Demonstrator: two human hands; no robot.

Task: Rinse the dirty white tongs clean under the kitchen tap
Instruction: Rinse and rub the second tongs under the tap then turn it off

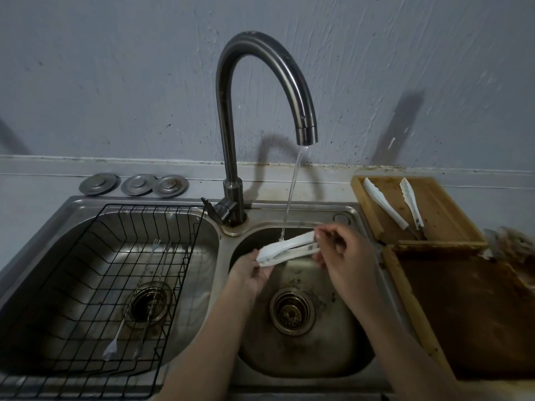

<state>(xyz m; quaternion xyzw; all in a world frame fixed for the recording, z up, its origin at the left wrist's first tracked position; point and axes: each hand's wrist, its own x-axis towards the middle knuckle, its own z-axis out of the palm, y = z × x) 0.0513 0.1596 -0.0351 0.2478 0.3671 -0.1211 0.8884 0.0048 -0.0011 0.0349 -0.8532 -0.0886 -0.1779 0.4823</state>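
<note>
White tongs (286, 250) lie almost level over the right sink basin (307, 354), and the thin stream of water (292, 195) from the curved dark tap (260, 82) lands on their upper arm. My left hand (252, 274) holds the tongs' tip end from below. My right hand (344, 253) grips their hinge end at the right. The tongs' arms are pressed close together.
Two more white tongs (385, 204) (411, 202) lie on a wooden tray (445, 224) at the right, with a dark wooden board (474, 319) in front. A black wire rack (95, 290) with cutlery fills the left basin. Three metal lids (134, 184) sit behind it.
</note>
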